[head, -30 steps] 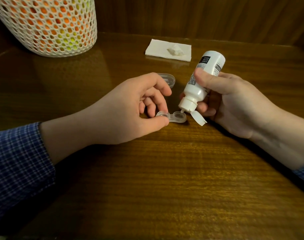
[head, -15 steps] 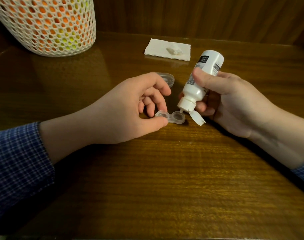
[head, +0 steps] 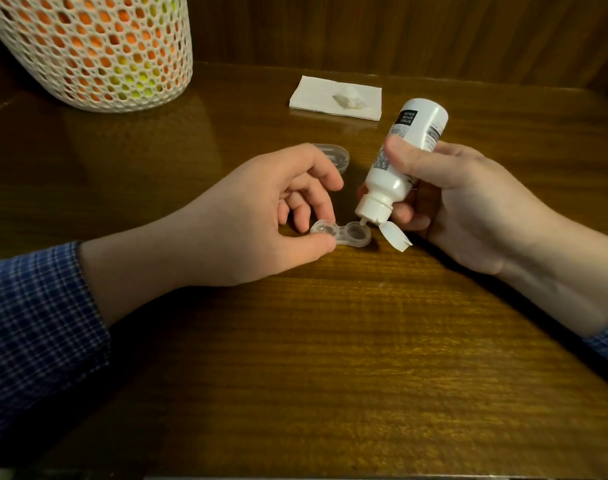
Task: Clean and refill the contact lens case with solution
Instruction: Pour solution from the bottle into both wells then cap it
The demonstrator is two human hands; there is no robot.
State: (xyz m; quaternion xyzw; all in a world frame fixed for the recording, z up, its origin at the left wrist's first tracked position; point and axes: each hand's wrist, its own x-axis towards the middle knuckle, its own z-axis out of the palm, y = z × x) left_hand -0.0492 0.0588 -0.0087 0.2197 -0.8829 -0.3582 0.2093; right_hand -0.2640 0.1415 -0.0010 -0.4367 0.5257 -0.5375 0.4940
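A clear two-well contact lens case (head: 344, 233) lies on the wooden table (head: 330, 358). My left hand (head: 261, 216) pinches the case's left end between thumb and fingers. My right hand (head: 458, 199) grips a white solution bottle (head: 399, 161), tipped nozzle-down, its tip just over the case's right well. The bottle's flip cap (head: 396, 237) hangs open beside the nozzle. A clear lid (head: 333, 157) rests on the table behind my left hand, partly hidden by it.
A folded white tissue (head: 333, 97) with a crumpled scrap on it lies at the back. A white mesh basket (head: 91, 46) with orange and yellow contents stands at the back left. A wood-panelled wall runs behind the table.
Both hands, the bottle and the case hold nearly the same pose; the bottle stays tipped over the right well.
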